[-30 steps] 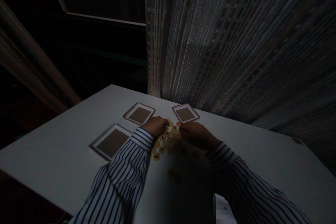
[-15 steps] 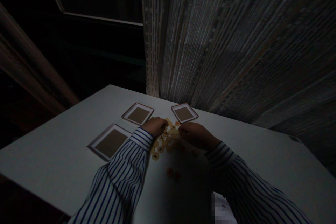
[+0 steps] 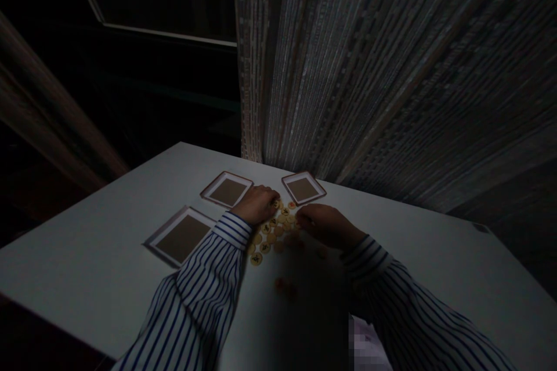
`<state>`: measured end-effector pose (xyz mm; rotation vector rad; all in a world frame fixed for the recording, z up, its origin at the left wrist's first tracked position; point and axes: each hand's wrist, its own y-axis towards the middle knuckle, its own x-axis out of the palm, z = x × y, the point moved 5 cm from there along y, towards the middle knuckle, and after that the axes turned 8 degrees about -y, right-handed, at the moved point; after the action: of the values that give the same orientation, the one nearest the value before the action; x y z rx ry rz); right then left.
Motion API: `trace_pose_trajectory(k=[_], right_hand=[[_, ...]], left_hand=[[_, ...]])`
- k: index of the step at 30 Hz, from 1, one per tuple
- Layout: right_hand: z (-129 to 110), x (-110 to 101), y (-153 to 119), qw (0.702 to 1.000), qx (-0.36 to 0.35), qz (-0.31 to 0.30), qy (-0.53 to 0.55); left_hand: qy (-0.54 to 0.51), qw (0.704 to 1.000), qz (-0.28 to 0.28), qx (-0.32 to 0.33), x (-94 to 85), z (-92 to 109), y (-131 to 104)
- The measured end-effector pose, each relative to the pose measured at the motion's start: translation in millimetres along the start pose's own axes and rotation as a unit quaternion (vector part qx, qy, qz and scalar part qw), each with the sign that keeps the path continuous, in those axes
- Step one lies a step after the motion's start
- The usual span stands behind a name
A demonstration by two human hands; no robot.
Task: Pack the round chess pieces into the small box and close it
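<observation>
Several round, pale yellow pieces (image 3: pixel 266 228) with dark or red characters lie in a loose heap on the white table (image 3: pixel 108 232). My left hand (image 3: pixel 257 204) is at the heap's far left edge, its fingers curled down at a piece; what they grip is too small to make out. My right hand (image 3: pixel 326 224) is at the heap's right side, fingers curled together, their tips partly hidden and dark. A few reddish pieces (image 3: pixel 279 284) lie in shadow nearer to me.
Two shallow square trays, one at the back left (image 3: pixel 227 189) and one at the back centre (image 3: pixel 303 188), stand beyond the pieces. A larger square tray (image 3: pixel 183 236) sits left of my left forearm. A striped curtain (image 3: pixel 296 69) hangs behind the table.
My left hand has moved slightly away from me, uncovering a piece with a dark character near its fingertips. My right hand has stayed nearly in place.
</observation>
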<state>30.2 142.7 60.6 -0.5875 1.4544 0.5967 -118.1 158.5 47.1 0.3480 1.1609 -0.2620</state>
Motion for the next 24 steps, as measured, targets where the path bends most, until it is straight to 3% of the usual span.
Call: trace_pose_trajectory(k=[14,19,24], right_hand=[[5,-2,-8,1.0,0.017,0.025,0.004],[8,-7,-12,0.997,0.041,0.049,0.051],[15,-12,-18,0.977,0.075,0.118,0.16]], left_hand=[[-0.047,0.989,0.105,0.097,-22.4,21,-5],[-0.081,0.98,0.129,0.128,-28.9,31,-9],[-0.125,0.972,0.148,0.134,-34.1,41,-13]])
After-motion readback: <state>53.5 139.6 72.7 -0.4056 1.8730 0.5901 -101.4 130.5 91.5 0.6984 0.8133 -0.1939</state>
